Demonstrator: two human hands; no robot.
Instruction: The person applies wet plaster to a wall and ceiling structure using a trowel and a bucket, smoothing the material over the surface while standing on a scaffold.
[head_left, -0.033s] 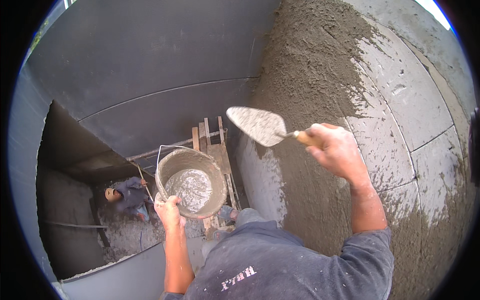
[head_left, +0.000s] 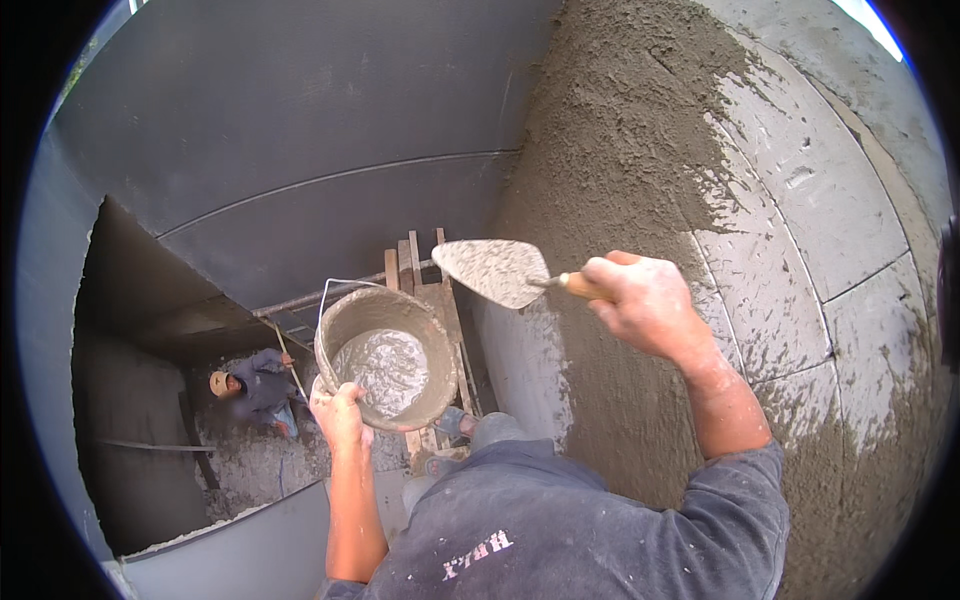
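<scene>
My right hand (head_left: 642,305) grips the wooden handle (head_left: 585,288) of a trowel (head_left: 490,268), whose pale blade is coated with wet grey mortar and hangs just above and right of the bucket. My left hand (head_left: 338,410) holds a mortar-crusted bucket (head_left: 435,355) at its lower left rim, with the thin wire handle raised on that side. Wet mortar (head_left: 380,365) lies inside the bucket. Right of both hands rises a block wall (head_left: 780,220), partly covered in rough dark mortar (head_left: 600,130).
A dark smooth wall (head_left: 300,100) stands opposite. Wooden planks on a scaffold (head_left: 435,300) lie below the bucket, under my feet. Down in an opening at lower left, a co-worker (head_left: 262,388) in a cap holds a long pole (head_left: 295,370). A grey panel (head_left: 230,560) edges the opening.
My right hand has moved left, carrying the trowel blade down and toward the bucket. My left hand and the bucket have shifted only slightly.
</scene>
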